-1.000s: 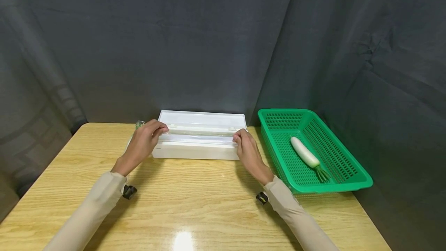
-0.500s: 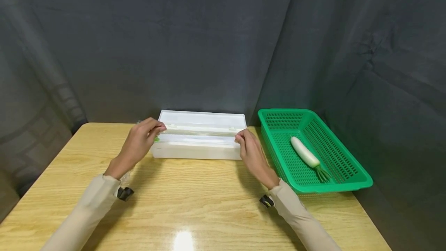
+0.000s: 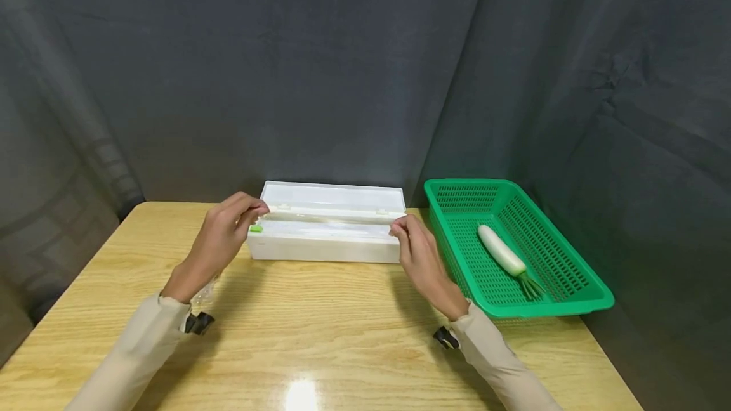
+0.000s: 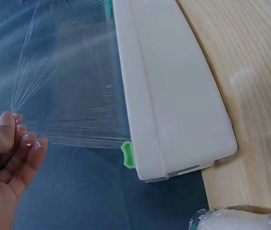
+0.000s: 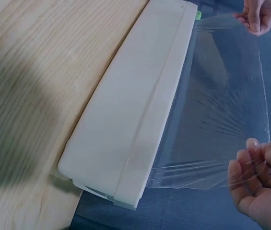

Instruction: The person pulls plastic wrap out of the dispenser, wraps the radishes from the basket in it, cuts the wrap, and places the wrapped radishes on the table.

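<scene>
A white plastic wrap dispenser (image 3: pixel 325 249) stands on the table with its lid (image 3: pixel 334 195) raised at the back. My left hand (image 3: pixel 219 233) pinches one corner of a clear sheet of plastic wrap (image 4: pixel 77 91), and creases fan out from the fingertips. The opposite corner is pinched by my right hand (image 5: pixel 265 177). Between both hands and the dispenser the plastic wrap (image 5: pixel 221 96) is stretched out, still joined to the box. A green slider (image 4: pixel 128 155) sits at the dispenser's left end.
To the right stands a green basket (image 3: pixel 488 306) holding a white radish (image 3: pixel 502 251) with trimmed green stems. A white item in clear film (image 4: pixel 241 221) lies on the table (image 3: pixel 320 335) beside my left forearm. A dark curtain (image 3: pixel 320 68) hangs behind.
Both hands have drawn slightly apart and a little toward me, keeping the plastic wrap pinched. The green slider, hidden at first, now shows beside my left hand.
</scene>
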### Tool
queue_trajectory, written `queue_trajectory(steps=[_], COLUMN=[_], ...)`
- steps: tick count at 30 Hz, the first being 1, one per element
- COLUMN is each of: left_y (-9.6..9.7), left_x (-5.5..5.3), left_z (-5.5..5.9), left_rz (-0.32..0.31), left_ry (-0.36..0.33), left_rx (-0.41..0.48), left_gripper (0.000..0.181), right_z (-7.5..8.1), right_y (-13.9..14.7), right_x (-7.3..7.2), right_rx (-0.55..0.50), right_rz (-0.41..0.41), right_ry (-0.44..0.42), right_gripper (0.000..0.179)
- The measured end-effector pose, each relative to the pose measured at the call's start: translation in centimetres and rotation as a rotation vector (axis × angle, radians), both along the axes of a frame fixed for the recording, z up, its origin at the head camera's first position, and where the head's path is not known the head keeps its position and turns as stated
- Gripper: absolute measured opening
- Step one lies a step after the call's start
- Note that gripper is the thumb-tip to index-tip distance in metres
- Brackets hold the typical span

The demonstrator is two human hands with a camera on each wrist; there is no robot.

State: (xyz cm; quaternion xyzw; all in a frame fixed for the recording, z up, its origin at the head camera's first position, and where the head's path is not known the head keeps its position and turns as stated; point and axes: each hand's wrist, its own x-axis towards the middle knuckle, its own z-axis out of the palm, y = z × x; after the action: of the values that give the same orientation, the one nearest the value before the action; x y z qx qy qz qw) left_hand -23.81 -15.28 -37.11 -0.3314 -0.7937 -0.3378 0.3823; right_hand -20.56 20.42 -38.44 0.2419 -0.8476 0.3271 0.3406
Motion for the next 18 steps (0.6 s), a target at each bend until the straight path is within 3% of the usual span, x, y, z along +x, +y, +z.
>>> queue_trajectory(steps=[8, 18], left_y=[0.1, 0.3], left_x=[0.3, 0.7], left_z=[0.8, 1.7], left_rz=[-0.002, 0.006], left_ry=[0.032, 0.056], left_rx=[0.027, 0.063], left_gripper=[0.017, 0.016], right_z=[0.9, 1.9], right_y=[0.0, 0.2], right_x=[-0.3, -0.3], right_rx=[-0.017, -0.041], right_rz=[0.026, 0.064], right_ry=[0.101, 0.122], right_gripper=[0.007, 0.008])
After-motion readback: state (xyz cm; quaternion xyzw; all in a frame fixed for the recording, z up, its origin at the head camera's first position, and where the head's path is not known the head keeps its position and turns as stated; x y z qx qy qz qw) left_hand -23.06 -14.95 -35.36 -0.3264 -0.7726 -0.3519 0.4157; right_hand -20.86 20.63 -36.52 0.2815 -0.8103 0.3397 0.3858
